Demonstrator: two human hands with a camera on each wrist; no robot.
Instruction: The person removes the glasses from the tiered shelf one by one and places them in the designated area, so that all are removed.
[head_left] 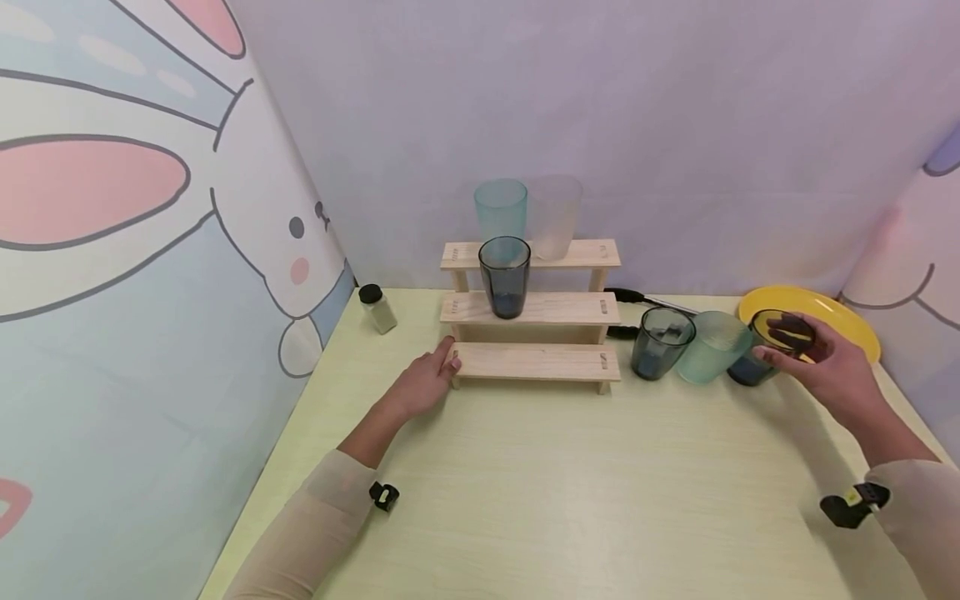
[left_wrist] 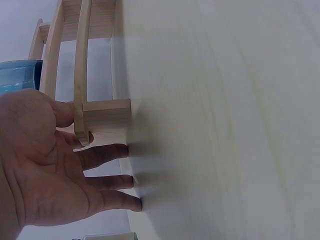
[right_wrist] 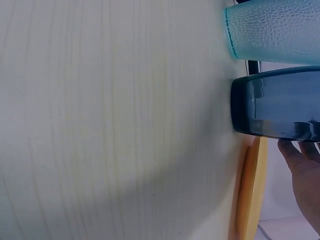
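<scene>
My left hand [head_left: 426,383] pinches the left end of the lowest board of a three-step wooden rack [head_left: 536,360]; in the left wrist view its thumb is above the board and its other fingers spread below. A dark blue-grey glass [head_left: 506,279] stands on the middle step. On the top step are a light blue cup [head_left: 501,207] and a frosted clear cup [head_left: 557,218]. At the right, my right hand [head_left: 836,367] holds another dark glass [right_wrist: 280,105], thumb in front and fingers behind; its base is at the tabletop. A textured teal cup [head_left: 714,348] leans beside it.
Another dark glass [head_left: 662,343] stands between the rack and the teal cup. Behind the right hand is a yellow plate [head_left: 851,327]. Black-handled utensils [head_left: 626,295] lie behind the glasses. A small black-capped jar [head_left: 378,310] is at the left back edge, near the wall.
</scene>
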